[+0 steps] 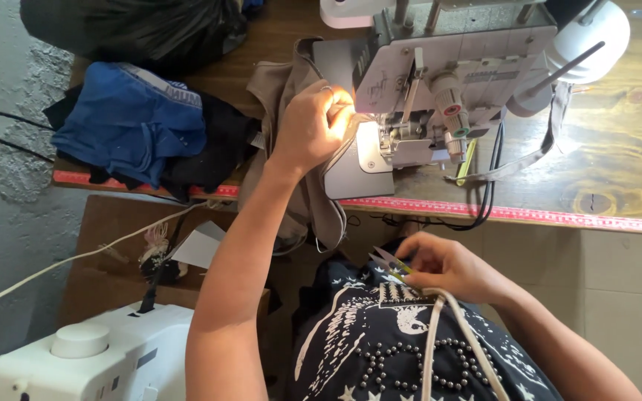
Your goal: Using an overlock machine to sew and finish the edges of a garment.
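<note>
Nearest the camera: dark shirt (380, 341) with a pale bird print and metal studs. A beige strap (447, 327) runs up over it to the right hand.

Right hand (447, 267), low, close to the body, below the table edge. Fingers closed together on small snips (388, 261); blades point left, yellow-green grip just visible in the fingers. Strap end lies just under this hand, touching or nearly so; cannot tell which.

Lower left: white sewing machine (91, 360), with a white cord (61, 263) running away from it to the left.

Left hand (313, 126), arm stretched forward onto the table (618, 156). Fingers bent and pinched on tan fabric (284, 96) right at the lit needle area of the serger (440, 89). Ring on one finger. Fabric lies under and left of the hand, bunched behind it, and hangs over the table edge toward the lap. Hand sits on the fabric's right edge, touching the machine's front.

Red measuring tape (529, 215) runs along the table's front edge.

Left of the fabric: blue garment (131, 122) on dark cloth. Beyond it, a black bag (135, 26) at the far table edge.
</note>
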